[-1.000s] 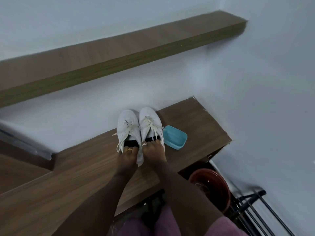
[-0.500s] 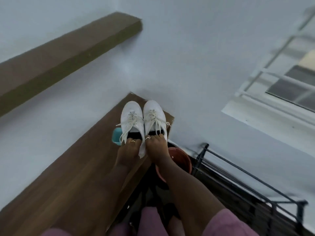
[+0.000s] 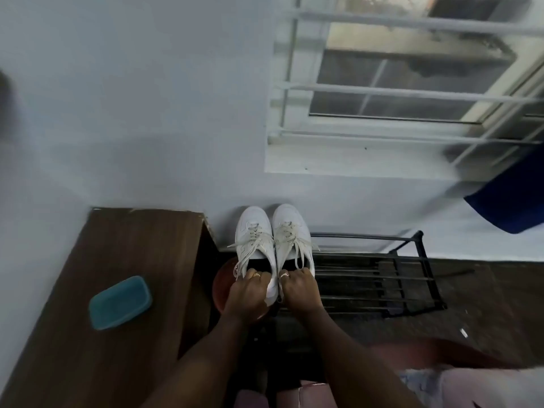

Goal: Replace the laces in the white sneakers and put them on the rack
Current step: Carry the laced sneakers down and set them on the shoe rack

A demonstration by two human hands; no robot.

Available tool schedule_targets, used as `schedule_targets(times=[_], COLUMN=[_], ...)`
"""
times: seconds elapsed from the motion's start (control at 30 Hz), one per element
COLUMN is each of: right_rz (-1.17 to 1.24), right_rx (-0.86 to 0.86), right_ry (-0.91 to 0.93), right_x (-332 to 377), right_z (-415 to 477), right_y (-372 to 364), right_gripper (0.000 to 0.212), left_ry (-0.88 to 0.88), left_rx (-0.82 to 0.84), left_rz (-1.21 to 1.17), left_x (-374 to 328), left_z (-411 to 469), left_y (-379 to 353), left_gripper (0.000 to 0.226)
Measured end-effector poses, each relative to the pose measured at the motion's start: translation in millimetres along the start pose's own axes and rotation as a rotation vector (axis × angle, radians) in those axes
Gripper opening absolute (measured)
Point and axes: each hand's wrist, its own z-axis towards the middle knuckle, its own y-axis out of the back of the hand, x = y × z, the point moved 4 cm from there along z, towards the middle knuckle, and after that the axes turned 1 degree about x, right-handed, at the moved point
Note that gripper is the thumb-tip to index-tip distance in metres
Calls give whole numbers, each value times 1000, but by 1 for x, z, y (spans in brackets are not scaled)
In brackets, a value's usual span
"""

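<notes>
Head view: the pair sits at the middle of the picture, carried as a unit. The left hand (image 3: 248,293) has its fingers curled over the heel collar of the left sneaker (image 3: 253,222), and the right hand (image 3: 300,290) grasps the right sneaker (image 3: 287,214) the same way, so each hand is clenched on its own shoe. Holding at the heels keeps the fingers off the laces (image 3: 290,234), which look threaded through the eyelets with loose ends trailing down the sides, and it leaves the toes free to go in first.

Both sneakers lie with their long axis running from 6 to 12 o'clock, heels toward the person, toes toward the wall (image 3: 147,113). Their inner sides touch, which I judge makes them easy to set down as a neat pair.

The black barred rack (image 3: 382,285) stretches away from the shoes toward 3 o'clock; the pair is over its near end. Whether the soles rest on the bars or hover above them cannot be told. A reddish tub (image 3: 219,290) shows under the left hand at 9 o'clock of the heels (partly hidden by the wrist).

Farther out at 9 o'clock is a wooden counter (image 3: 117,245) with a teal box (image 3: 120,301) on it. A barred window (image 3: 412,83) fills the 1 o'clock area.
</notes>
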Motion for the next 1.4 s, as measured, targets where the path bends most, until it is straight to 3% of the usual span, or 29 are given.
schedule_targets(times=[0.1, 0.23, 0.33, 0.47, 0.6, 0.7, 0.93, 1.07, 1.13, 1.27, 1.4], right_rz=[13, -47, -61, -52, -16, 111, 142, 119, 156, 88, -49], right_rx=[10, 15, 29, 77, 95, 164, 215, 244, 322, 475, 429], right_ry=[-55, -109, -197, -245, -287, -316, -302, -331, -338, -483, -620], right_x=[-32, -71, -101, -134, -151, -155, -154, -153, -151, -147, -127], right_z=[-17, -31, -38, -46, -47, -40, -33, -29, -31, -27, -14], right_y=[-19, -57, -85, -121, -145, -165, -191, -194, -191, -192, -178], right_gripper=[28, 31, 24, 23, 10, 37, 43, 34, 7, 26, 11], left_ry=[-61, -149, -241, -292, -241, -224, -144, -86, -47, 6, 28], left_rx=[140, 195, 123, -13, -93, 33, 220, 255, 306, 404, 446], left_rz=[-2, -28, -35, -4, 32, 25, -27, -22, -22, -59, -128], left_x=[-17, -38, -50, -58, -53, -53, -57, -59, -61, -64, -56], left_z=[19, 40, 47, 48, 47, 49, 47, 45, 45, 47, 47], left_y=[-27, -64, -101, -150, -183, -206, -245, -250, -249, -242, -231], left_gripper=[43, 40, 13, 17, 39, 17, 16, 17, 13, 15, 30])
